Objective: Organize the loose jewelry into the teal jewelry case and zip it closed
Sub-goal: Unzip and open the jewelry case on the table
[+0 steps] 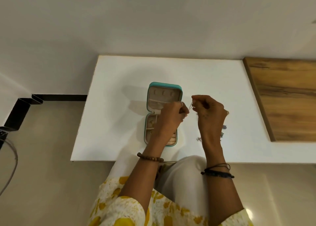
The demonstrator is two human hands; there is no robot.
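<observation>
The teal jewelry case (153, 86) lies open on the white table (119, 92), lid toward the wall, beige compartments facing up with small pieces inside. My left hand (171, 118) hovers over the case's right side with fingers curled, pinching one end of a thin chain (190, 106). My right hand (208, 112) is just right of the case and pinches the chain's other end. Loose jewelry (224, 127) with bluish beads lies on the table by my right wrist, partly hidden by it.
A wooden board (282, 95) covers the table's right part. The wall runs along the far edge. The table's left edge drops to the floor, where a black metal frame (18, 109) and a grey cable (10, 171) lie.
</observation>
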